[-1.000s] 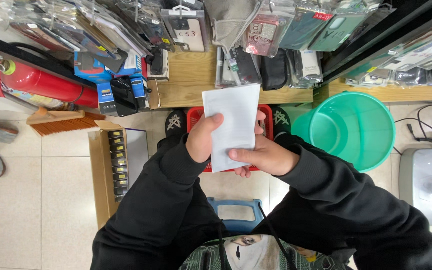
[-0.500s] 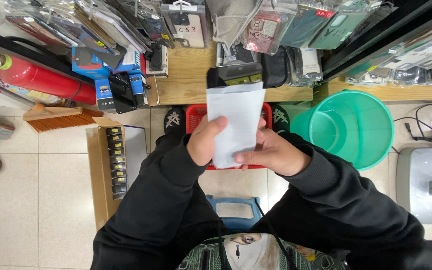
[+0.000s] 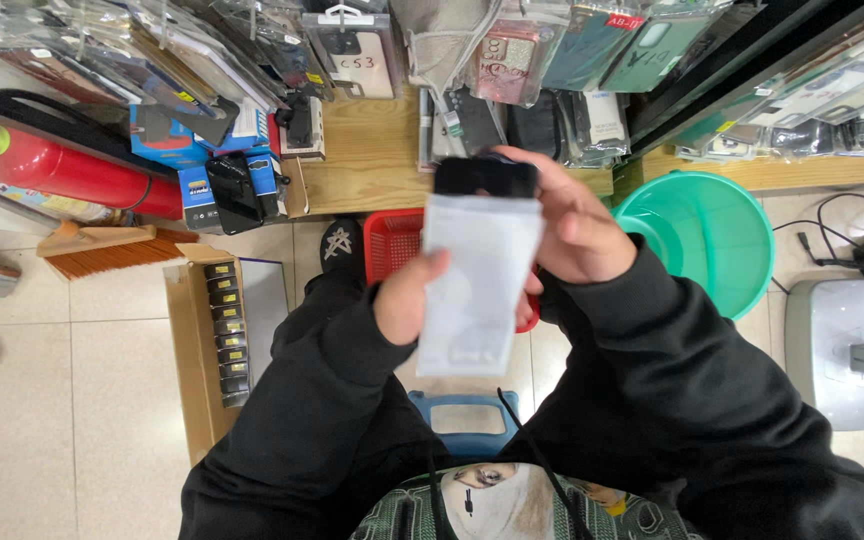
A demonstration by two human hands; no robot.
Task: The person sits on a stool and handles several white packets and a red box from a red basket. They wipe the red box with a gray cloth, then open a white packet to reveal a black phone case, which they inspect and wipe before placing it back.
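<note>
— Holding what, exactly?
— Your left hand (image 3: 407,300) grips a white pouch (image 3: 472,285) by its side edge; your right hand (image 3: 567,225) clasps the black phone case (image 3: 485,177) poking from its top, above the red basket (image 3: 392,245).

I see the left hand (image 3: 407,300) gripping a white sleeve pouch (image 3: 474,285) by its edge. The right hand (image 3: 572,225) grips a black phone case (image 3: 485,177) sticking out of the pouch's top. Red basket (image 3: 392,245) below, green basin (image 3: 727,235) to the right.
</note>
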